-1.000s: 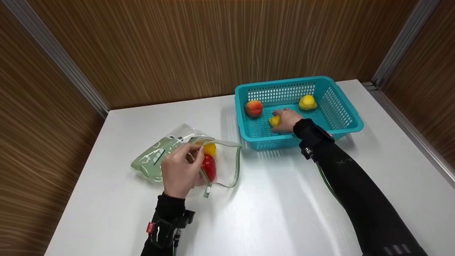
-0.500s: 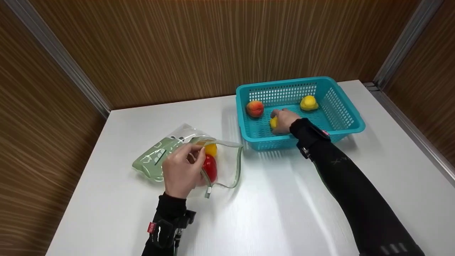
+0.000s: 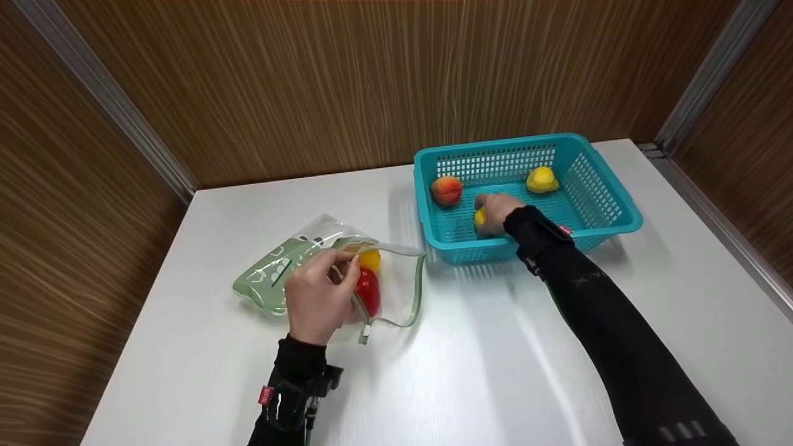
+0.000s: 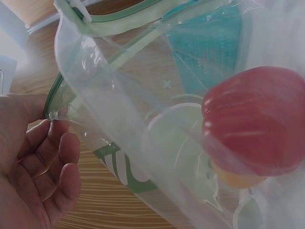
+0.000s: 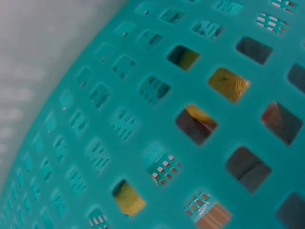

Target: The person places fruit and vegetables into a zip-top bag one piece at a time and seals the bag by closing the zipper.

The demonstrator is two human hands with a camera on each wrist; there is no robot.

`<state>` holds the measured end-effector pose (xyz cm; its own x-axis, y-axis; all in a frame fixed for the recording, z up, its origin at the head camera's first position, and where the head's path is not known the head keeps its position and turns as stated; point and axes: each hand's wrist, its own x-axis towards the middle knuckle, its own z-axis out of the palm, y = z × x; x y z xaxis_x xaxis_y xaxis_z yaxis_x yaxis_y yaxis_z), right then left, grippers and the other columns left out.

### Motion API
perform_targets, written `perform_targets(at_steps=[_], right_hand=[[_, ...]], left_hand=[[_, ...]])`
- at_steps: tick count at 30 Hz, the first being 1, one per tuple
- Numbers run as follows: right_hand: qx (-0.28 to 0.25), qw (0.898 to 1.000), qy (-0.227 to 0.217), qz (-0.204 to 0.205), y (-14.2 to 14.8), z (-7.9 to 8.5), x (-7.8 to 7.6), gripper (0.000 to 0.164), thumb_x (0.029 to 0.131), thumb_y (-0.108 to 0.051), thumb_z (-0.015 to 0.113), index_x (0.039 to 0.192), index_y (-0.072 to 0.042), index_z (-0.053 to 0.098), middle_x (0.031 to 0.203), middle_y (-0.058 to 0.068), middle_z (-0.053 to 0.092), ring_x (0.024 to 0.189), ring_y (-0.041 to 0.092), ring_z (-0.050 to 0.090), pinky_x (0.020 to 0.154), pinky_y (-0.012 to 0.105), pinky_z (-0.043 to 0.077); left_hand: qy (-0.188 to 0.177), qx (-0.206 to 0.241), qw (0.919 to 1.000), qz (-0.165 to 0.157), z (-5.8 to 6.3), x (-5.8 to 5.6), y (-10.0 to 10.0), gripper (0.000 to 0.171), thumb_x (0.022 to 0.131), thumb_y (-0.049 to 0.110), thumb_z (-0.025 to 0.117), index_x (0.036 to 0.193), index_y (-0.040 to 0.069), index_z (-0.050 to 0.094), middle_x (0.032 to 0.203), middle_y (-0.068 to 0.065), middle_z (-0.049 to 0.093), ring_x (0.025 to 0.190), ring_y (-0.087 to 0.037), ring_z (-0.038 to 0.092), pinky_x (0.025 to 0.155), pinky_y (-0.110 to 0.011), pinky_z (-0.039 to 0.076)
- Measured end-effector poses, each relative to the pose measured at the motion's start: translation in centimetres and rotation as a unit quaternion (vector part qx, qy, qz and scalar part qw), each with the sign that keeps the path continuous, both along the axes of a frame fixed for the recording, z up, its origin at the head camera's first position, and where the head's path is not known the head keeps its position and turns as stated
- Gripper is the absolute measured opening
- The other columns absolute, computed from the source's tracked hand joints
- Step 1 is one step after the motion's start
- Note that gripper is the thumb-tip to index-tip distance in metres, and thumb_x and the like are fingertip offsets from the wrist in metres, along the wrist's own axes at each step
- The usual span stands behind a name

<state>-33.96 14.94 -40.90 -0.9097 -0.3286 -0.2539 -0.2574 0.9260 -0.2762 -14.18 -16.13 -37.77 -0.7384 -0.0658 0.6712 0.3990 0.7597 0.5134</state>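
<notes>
"What's that left hand doing with the bag?"

"The left grip [image 3: 319,303] pinches the green edge of the clear zip bag [image 3: 266,282] between thumb and finger, the other fingers loosely curled. I'd say it's holding the mouth apart; the bag looks too limp to gape by itself."

"And it lies on the counter [image 3: 464,378] with its mouth turned to the basket?"

"Yes, on its side, just left of the teal basket [image 3: 495,145]. That seems handy: little distance between the two containers."

"What's inside the bag?"

"A red bell pepper [image 3: 370,291], near the mouth, and a yellow-orange piece [image 3: 370,259] beside it. From here I can't tell what that second one is."

"The right hand?"

"The right grip [image 3: 499,212] is down in the basket, fingers curled round a yellow fruit [image 3: 480,217], probably a lemon, though mostly covered. It reaches in from above, likely because the walls leave no other way. Whether the fruit is off the basket floor, I can't tell."

"Anything else in there?"

"A peach [image 3: 447,191] near the left wall, and a lemon [image 3: 542,180] towards the back right, well apart from it. Neither is being touched."
</notes>
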Motion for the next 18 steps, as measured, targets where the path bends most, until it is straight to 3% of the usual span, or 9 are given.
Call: perform_targets(at_steps=[6, 10, 18], right_hand=[[-0.012, 1.0, 0.021, -0.011, 0.4, 0.0, -0.2, 0.055, 0.081, -0.023, 0.068, 0.13, -0.006, 0.05, 0.112, 0.02, 0.061, 0.086, 0.026, 0.054, 0.073, 0.035, 0.045], [-0.025, 0.999, 0.031, -0.027, 0.6, 0.2, -0.4, 0.055, 0.078, -0.028, 0.07, 0.126, -0.007, 0.053, 0.113, 0.019, 0.061, 0.085, 0.027, 0.054, 0.072, 0.035, 0.045], [-0.039, 0.998, 0.022, -0.048, 0.8, 2.0, 0.4, 0.054, 0.078, -0.029, 0.07, 0.124, -0.01, 0.051, 0.116, 0.017, 0.059, 0.087, 0.026, 0.055, 0.071, 0.034, 0.047]], left_hand=[[-0.008, 0.003, 1.0, 0.0, 0.0, 0.1, 0.1, 0.007, 0.084, 0.018, 0.069, 0.082, 0.011, 0.07, 0.067, 0.001, 0.064, 0.058, -0.023, 0.062, 0.051, -0.02, 0.046], [-0.003, -0.002, 1.0, 0.006, 0.1, 0.1, 0.1, 0.006, 0.083, 0.017, 0.07, 0.081, 0.011, 0.07, 0.066, 0.001, 0.064, 0.056, -0.018, 0.06, 0.05, -0.019, 0.044], [0.014, -0.007, 0.9998, 0.011, 0.1, 0.1, 0.0, 0.006, 0.082, 0.017, 0.071, 0.08, 0.011, 0.07, 0.065, 0.002, 0.064, 0.055, -0.01, 0.056, 0.05, -0.018, 0.042]])
